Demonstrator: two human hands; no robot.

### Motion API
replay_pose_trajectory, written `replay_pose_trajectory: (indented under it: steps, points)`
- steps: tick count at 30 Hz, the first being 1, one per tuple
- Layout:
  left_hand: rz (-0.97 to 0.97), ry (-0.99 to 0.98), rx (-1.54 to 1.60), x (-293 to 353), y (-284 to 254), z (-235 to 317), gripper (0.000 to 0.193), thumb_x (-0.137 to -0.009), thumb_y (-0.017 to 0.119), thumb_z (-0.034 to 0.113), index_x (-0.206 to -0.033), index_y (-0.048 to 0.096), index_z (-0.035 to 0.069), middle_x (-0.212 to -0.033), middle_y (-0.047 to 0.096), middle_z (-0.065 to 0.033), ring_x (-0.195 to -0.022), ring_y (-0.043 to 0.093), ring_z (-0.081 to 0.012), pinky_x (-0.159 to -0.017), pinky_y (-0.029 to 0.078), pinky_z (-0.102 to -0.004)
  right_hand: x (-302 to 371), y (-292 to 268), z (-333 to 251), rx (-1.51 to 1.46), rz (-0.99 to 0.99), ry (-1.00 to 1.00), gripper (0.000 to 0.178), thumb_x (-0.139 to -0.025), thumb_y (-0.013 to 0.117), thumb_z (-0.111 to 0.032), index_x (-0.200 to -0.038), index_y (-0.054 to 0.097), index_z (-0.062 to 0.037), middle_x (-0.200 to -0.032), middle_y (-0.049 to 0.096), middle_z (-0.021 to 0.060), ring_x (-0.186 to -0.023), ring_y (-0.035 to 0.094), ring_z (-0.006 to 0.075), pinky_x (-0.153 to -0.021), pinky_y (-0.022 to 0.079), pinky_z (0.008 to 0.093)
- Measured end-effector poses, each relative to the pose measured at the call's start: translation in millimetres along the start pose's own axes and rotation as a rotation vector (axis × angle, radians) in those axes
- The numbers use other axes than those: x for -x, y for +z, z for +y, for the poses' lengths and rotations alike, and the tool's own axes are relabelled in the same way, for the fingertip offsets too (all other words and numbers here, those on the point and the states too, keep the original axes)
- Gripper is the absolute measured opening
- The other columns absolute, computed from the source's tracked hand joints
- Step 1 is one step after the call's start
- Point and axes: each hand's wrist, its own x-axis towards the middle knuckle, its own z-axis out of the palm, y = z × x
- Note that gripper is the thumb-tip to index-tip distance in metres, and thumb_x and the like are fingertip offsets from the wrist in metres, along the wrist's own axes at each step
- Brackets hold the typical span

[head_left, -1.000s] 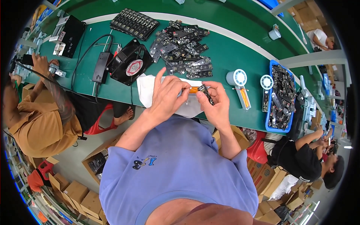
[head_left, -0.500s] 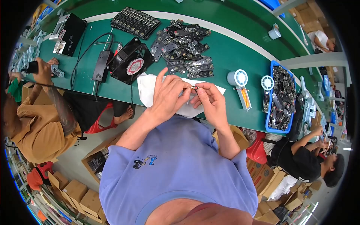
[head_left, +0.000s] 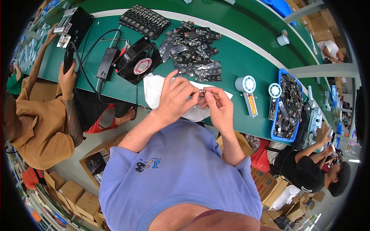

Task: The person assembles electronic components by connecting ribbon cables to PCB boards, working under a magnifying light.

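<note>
My left hand (head_left: 174, 96) and my right hand (head_left: 219, 107) meet over a white cloth (head_left: 153, 90) at the table's near edge. Between their fingertips is a small dark part (head_left: 202, 92) with a light spot, too small to name. Both hands pinch it with thumb and fingers; the left index finger points up and away from it. Just beyond my hands lies a heap of loose black circuit boards (head_left: 190, 46), some of them in a neat row (head_left: 208, 72). A black fan (head_left: 139, 63) with a red and white hub stands left of the cloth.
A panel of joined boards (head_left: 144, 21) lies at the back. Left are a power adapter (head_left: 108, 63) with cables and a black metal box (head_left: 77, 29). To the right are a light-blue handheld fan (head_left: 247, 88) and a blue basket of boards (head_left: 274, 129). Co-workers sit on both sides.
My hands stay pinched together at nearly the same spot. The co-worker on the left has reached an arm toward the black box and holds a dark tool nearer. The whole view has shifted slightly.
</note>
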Motion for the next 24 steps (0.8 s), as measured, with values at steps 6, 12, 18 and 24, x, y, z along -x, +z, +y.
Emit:
replay_pose_trajectory:
  steps: [6, 12, 18, 24]
  points:
    - [0.005, 0.013, -0.028, 0, 0, 1, 0.011, -0.081, 0.080, 0.008, -0.090, 0.074, 0.009, -0.089, 0.071, -0.0016, -0.099, 0.068, -0.0218, -0.116, 0.040, -0.0538, 3, 0, 1, 0.077, 0.006, -0.037, 0.025, -0.109, 0.062, -0.012, -0.128, 0.064, 0.0034, -0.112, 0.075, 0.0117, -0.095, 0.073, 0.0144, -0.081, 0.059, 0.0275]
    - [0.015, 0.024, -0.041, -1, 2, 1, 0.011, -0.080, 0.080, 0.008, -0.089, 0.074, 0.010, -0.087, 0.071, -0.0007, -0.099, 0.068, -0.0213, -0.115, 0.041, -0.0533, 3, 3, 2, 0.192, 0.048, -0.110, 0.024, -0.107, 0.065, -0.010, -0.126, 0.066, 0.0046, -0.106, 0.076, 0.0122, -0.092, 0.074, 0.0149, -0.081, 0.059, 0.0282]
    - [0.023, 0.053, -0.061, 0, 3, 0, 0.012, -0.080, 0.080, 0.008, -0.089, 0.072, 0.011, -0.087, 0.071, 0.0002, -0.098, 0.067, -0.0211, -0.115, 0.041, -0.0528, 2, 1, 2, 0.356, 0.058, -0.181, 0.022, -0.104, 0.067, -0.008, -0.123, 0.069, 0.0039, -0.103, 0.076, 0.0147, -0.088, 0.075, 0.0174, -0.076, 0.060, 0.0301]
    - [0.007, 0.070, -0.093, 5, 3, 0, 0.016, -0.080, 0.081, 0.009, -0.092, 0.071, 0.012, -0.090, 0.070, 0.0011, -0.101, 0.067, -0.0212, -0.116, 0.039, -0.0546, -1, -1, -8, 0.462, -0.011, -0.266, 0.024, -0.099, 0.073, -0.006, -0.121, 0.069, 0.0035, -0.104, 0.076, 0.0163, -0.086, 0.076, 0.0212, -0.075, 0.061, 0.0325]
